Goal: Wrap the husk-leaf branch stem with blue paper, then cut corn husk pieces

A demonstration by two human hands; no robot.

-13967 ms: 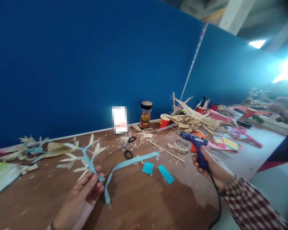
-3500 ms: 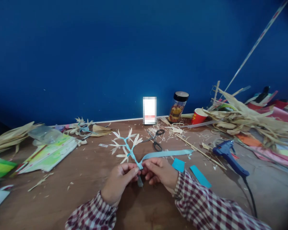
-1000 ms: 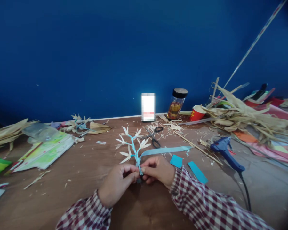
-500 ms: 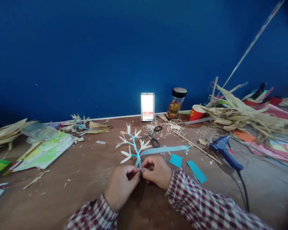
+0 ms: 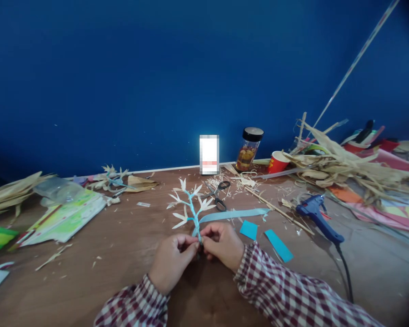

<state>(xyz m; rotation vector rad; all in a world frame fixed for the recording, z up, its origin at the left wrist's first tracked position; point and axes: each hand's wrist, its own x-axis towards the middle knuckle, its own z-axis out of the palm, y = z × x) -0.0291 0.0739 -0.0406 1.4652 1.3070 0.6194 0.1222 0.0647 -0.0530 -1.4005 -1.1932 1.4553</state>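
Note:
My left hand (image 5: 170, 261) and my right hand (image 5: 223, 245) meet over the brown table (image 5: 129, 254), both pinching the base of a small sprig (image 5: 190, 209) of pale straw leaves on a light blue wrapped stem. The sprig stands nearly upright above my fingertips. A long light blue ribbon (image 5: 236, 214) runs from the stem's base to the right across the table. Both hands' fingers are closed on the stem.
A blue glue gun (image 5: 318, 218) with a black cord lies to the right. Two blue paper pieces (image 5: 248, 229), scissors (image 5: 220, 195), a jar (image 5: 248, 149), a red cup (image 5: 277, 162), a straw heap (image 5: 341, 165), another sprig (image 5: 111, 179) and papers (image 5: 66, 215) lie around.
The glue gun was put down on the right and my right hand joined the left on the stem. In the last second the sprig turned slightly more upright; the hands barely shifted.

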